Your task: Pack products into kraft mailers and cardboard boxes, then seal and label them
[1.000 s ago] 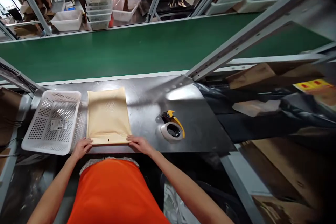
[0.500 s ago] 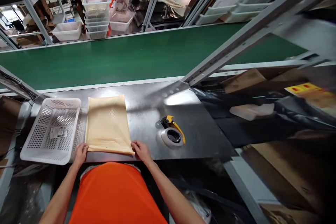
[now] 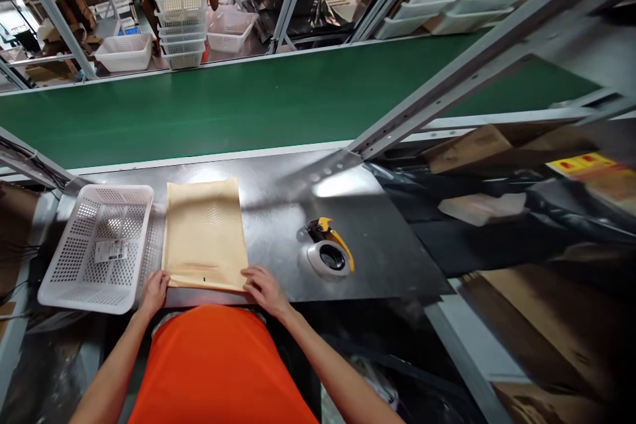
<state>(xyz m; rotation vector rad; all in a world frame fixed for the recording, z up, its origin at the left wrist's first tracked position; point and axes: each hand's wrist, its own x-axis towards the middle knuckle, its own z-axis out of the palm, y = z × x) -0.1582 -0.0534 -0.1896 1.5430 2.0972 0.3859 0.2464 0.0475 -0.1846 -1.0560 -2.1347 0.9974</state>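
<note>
Your padded envelope (image 3: 205, 233) lies flat on the steel bench (image 3: 278, 212), its long axis running straight away from you toward the green conveyor belt (image 3: 248, 103), the short near edge at the bench's front lip. Your left hand (image 3: 154, 291) grips the near left corner and your right hand (image 3: 263, 288) the near right corner, fingers pressed on top. Just left, touching it, sits a white perforated basket (image 3: 94, 248) holding a small printed label (image 3: 110, 250), unreadable. A tape dispenser (image 3: 330, 253) lies to the right.
</note>
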